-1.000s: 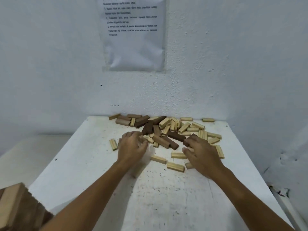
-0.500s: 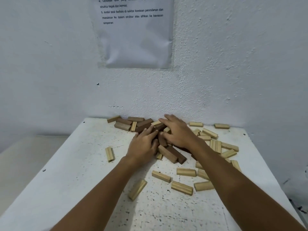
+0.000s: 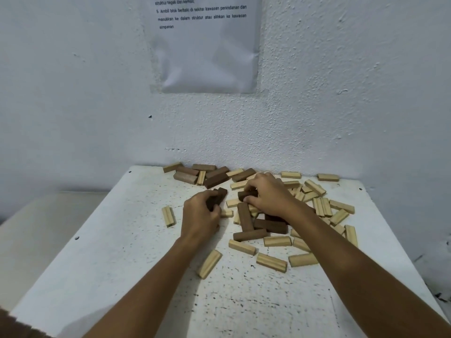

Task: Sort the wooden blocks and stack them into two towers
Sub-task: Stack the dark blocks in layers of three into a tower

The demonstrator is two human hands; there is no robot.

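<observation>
Several light and dark wooden blocks lie scattered over the far half of the white table [image 3: 122, 276]. My left hand [image 3: 200, 215] grips a dark brown block [image 3: 219, 195] near the middle of the pile. My right hand [image 3: 271, 197] pinches another dark block [image 3: 245, 194] just to the right of it. More dark blocks [image 3: 245, 217] lie between and below the hands. Light blocks [image 3: 322, 207] spread out to the right, and one light block [image 3: 169, 216] lies apart on the left.
A white wall [image 3: 341, 106] rises right behind the table, with a printed sheet [image 3: 207, 45] taped on it. Dark blocks [image 3: 214, 176] line the back edge. Light blocks [image 3: 209, 263] lie near the table's middle. A lower pale surface [image 3: 36, 228] sits to the left.
The view has tilted down a little. My left hand has lifted a dark block out of the pile, and my right hand has curled onto another dark block beside it.
</observation>
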